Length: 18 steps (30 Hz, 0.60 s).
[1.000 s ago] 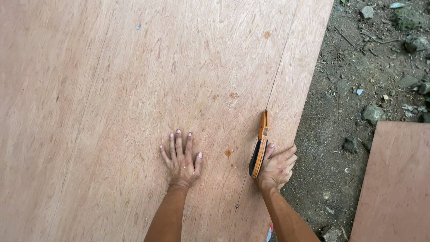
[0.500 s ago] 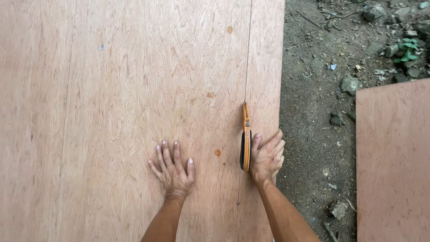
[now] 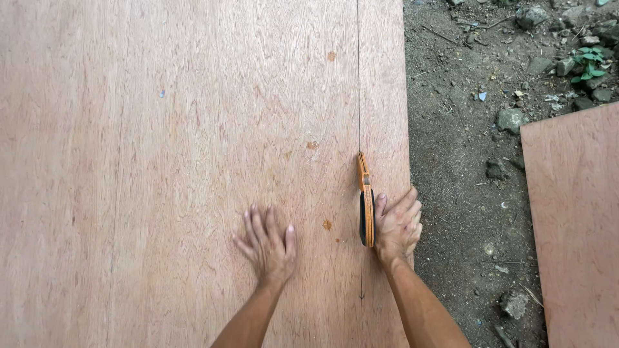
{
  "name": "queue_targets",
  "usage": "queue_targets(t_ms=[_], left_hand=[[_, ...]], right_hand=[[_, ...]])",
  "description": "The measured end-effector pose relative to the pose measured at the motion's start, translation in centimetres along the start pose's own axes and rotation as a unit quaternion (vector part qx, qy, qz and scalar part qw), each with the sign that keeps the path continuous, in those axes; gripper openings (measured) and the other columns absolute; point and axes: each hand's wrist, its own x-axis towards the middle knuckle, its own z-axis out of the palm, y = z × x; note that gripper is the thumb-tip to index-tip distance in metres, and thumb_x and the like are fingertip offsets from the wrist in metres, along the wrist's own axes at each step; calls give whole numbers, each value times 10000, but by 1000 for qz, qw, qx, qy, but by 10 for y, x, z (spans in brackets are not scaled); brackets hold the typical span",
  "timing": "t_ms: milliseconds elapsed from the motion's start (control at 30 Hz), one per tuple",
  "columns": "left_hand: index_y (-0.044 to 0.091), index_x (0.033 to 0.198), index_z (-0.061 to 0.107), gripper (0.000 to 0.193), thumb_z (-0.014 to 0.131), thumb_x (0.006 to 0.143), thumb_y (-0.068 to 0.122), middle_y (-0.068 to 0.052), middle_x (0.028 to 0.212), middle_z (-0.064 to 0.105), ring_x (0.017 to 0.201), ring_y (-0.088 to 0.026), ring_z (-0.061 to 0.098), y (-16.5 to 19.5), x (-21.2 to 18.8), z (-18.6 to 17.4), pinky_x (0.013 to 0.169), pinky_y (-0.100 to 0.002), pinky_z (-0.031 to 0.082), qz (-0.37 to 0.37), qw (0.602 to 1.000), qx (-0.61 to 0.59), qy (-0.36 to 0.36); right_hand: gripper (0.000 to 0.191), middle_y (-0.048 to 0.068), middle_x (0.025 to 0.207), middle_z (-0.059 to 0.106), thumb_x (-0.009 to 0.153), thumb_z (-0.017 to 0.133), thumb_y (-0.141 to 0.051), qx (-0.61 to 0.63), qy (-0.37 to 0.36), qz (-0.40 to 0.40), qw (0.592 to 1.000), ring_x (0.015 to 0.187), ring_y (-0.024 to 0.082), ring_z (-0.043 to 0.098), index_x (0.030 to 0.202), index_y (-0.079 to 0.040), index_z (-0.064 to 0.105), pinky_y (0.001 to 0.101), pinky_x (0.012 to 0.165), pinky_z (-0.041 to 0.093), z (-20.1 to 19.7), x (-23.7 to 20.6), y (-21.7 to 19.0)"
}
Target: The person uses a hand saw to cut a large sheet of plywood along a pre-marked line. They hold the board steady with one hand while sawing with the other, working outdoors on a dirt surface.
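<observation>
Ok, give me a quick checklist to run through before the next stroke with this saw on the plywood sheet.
1. Saw on the marked line: ok, its handle sits on it.
2. Right hand gripping the saw handle: ok.
3. Left hand flat on the plywood sheet, away from the line: ok.
4. Line visible ahead: ok, runs to the top edge.
5. Blade depth under the sheet: cannot tell.
6. Support beneath the sheet: cannot tell.
</observation>
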Motion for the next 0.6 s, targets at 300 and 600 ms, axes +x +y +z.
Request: queue_targets(t_ms=[300, 600], left_hand=[[286, 1606, 171, 732, 348, 975, 611, -71, 1699, 52, 1550, -271, 23, 43, 90, -8, 1187, -641, -83, 13, 1000, 20, -8], [293, 1604, 193, 748, 363, 949, 611, -53, 1700, 49, 1555, -262, 11, 47, 87, -9, 1204, -635, -71, 9, 1000, 14, -3]], right_hand=[[775, 151, 1142, 510, 1004, 452, -578, 4, 5, -13, 1000, 1053, 294, 569, 1545, -48, 287, 469, 865, 454, -2, -1, 1], [743, 145, 1359, 466, 966, 509, -442, 185, -105, 29, 977, 1165, 321, 550, 1577, -99, 263, 561, 981, 454, -25, 3, 14]])
